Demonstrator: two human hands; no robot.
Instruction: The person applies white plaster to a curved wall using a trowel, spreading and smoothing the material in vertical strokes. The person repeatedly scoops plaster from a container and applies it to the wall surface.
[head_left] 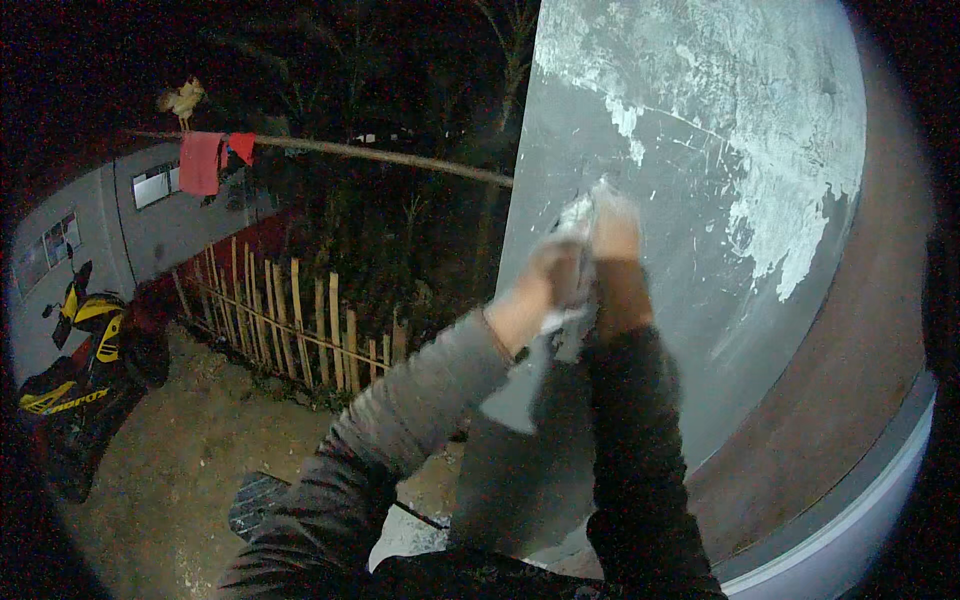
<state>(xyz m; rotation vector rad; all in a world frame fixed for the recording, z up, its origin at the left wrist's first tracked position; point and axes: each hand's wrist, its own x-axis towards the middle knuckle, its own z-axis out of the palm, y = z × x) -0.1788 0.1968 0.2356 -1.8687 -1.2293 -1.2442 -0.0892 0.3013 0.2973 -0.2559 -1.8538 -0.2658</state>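
Observation:
Both my arms, in dark grey sleeves, reach up in front of a grey wall [690,250] with patchy white filler [790,215] over its upper part. My left hand [540,290] is closed around a pale, white-smeared thing [575,215], blurred by motion, whose kind I cannot make out. Right beside it, my right hand [617,228] is also closed, with whitish matter at its fingers. What it grips is smeared and partly hidden. The two hands are close together, near the wall's left part; whether they touch the wall is unclear.
A wooden pole [370,153] runs to the wall's left edge, bearing a pink cloth [202,163] and a perched chicken [184,100]. Beyond the dirt ground [200,430] stand a stick fence [290,325] and a yellow-black motorcycle [95,340]. A pale curved edge [850,530] lies lower right.

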